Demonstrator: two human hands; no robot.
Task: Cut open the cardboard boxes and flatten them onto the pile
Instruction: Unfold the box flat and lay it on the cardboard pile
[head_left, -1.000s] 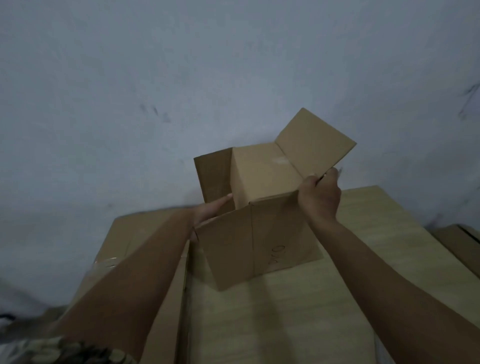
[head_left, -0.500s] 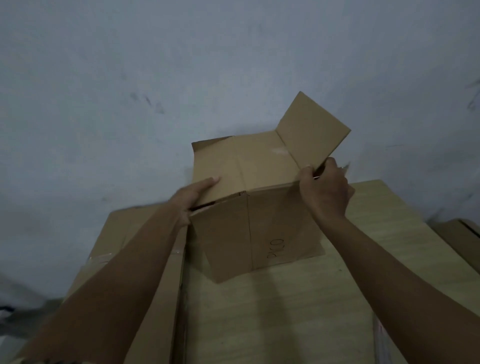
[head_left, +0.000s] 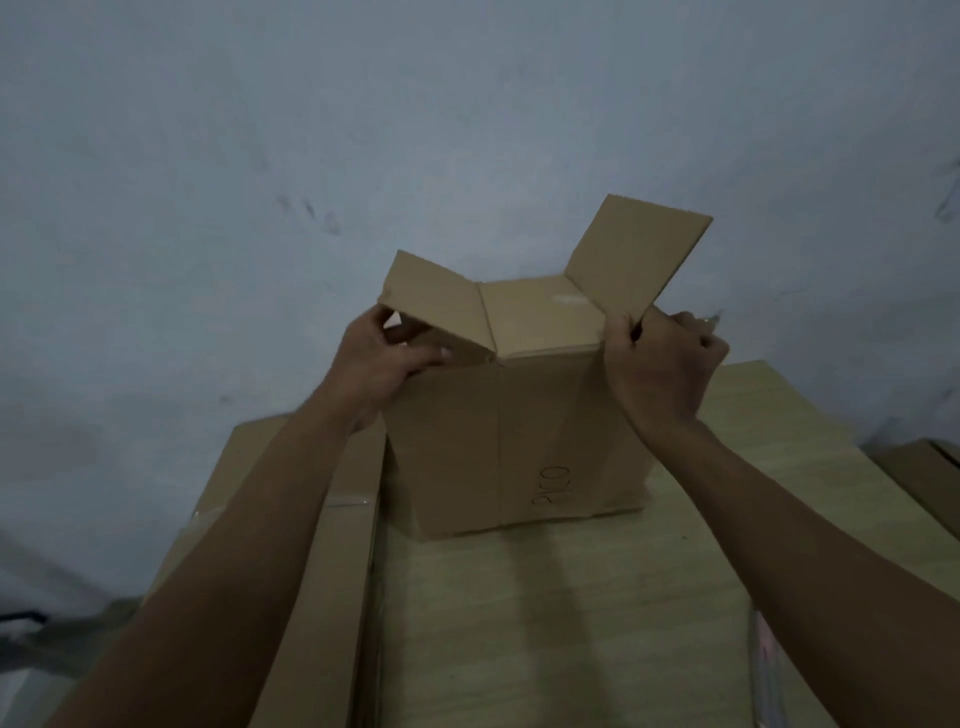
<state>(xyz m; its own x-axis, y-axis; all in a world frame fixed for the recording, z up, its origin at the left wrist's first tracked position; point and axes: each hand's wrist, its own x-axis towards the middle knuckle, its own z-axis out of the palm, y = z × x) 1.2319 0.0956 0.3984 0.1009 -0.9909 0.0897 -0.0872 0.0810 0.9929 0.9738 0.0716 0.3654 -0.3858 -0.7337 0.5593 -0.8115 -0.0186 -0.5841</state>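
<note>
An opened cardboard box (head_left: 519, 441) stands on the desk (head_left: 545, 623) between two outstretched hands. It looks light, stiff and empty, best taken by its top edges. The left hand (head_left: 379, 358) pinches the left flap (head_left: 441, 306). The right hand (head_left: 660, 358) grips the top right corner, beneath the raised right flap (head_left: 639, 254).

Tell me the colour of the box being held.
Plain brown cardboard box, with dark handwritten marks on its near side; seen in the head view.
</note>
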